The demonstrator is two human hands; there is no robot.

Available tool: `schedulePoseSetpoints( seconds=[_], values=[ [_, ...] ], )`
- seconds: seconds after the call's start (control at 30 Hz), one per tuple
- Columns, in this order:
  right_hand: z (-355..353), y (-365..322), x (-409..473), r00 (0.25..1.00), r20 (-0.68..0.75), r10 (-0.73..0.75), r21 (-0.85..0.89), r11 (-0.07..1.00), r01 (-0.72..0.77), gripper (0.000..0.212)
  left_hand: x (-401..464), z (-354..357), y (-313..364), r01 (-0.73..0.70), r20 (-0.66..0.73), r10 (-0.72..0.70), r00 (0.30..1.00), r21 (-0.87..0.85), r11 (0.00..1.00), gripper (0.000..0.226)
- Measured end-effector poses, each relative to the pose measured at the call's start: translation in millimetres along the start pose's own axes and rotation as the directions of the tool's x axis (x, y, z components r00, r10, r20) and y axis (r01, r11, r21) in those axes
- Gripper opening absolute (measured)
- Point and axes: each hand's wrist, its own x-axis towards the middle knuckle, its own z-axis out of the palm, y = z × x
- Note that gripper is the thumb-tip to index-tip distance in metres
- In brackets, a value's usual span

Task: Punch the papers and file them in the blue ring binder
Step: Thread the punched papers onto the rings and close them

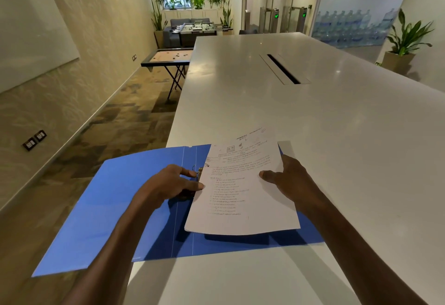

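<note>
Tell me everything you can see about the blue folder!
The blue ring binder lies open and flat at the near left corner of the white table, its left cover jutting out past the edge. It looks like smooth plastic or coated card. Metal rings stand at its spine. The left hand is at the rings; the papers, held by the right hand, cover its right half.

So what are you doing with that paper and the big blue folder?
A person is filing papers. The blue ring binder lies open on the white table, its left cover hanging past the table's edge. Both hands hold a printed sheet of paper over the binder: the left hand pinches its left edge beside the metal rings, and the right hand grips its right edge. The sheet does not look threaded onto the rings yet.
</note>
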Motion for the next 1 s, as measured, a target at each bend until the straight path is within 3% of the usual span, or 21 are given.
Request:
schedulePoseSetpoints(
  seconds=[0.23,0.67,0.8,1.0],
  values=[
    [-6,2,3,1.0,0.015,-0.018,-0.021,1.0,0.018,0.046,3,1,1,0.025,0.075,-0.026,0.997,0.005,1.0,0.013],
    [-12,-1,14,0.993,0.077,-0.088,-0.088,0.992,0.094,0.051,3,0,0,0.03,0.091,-0.032,0.995,0.025,0.999,0.011],
    [-11,4,17,0.991,0.092,-0.099,-0.087,0.99,0.108,0.051,3,1,0,0.04,0.062,-0.042,0.997,0.027,0.999,0.013],
    [-6,15,24,0.993,0.1,-0.068,-0.124,0.989,0.08,0.05,9,15,3,0.011,-0.092,0.012,0.996,0.251,0.968,0.018]
  ],
)
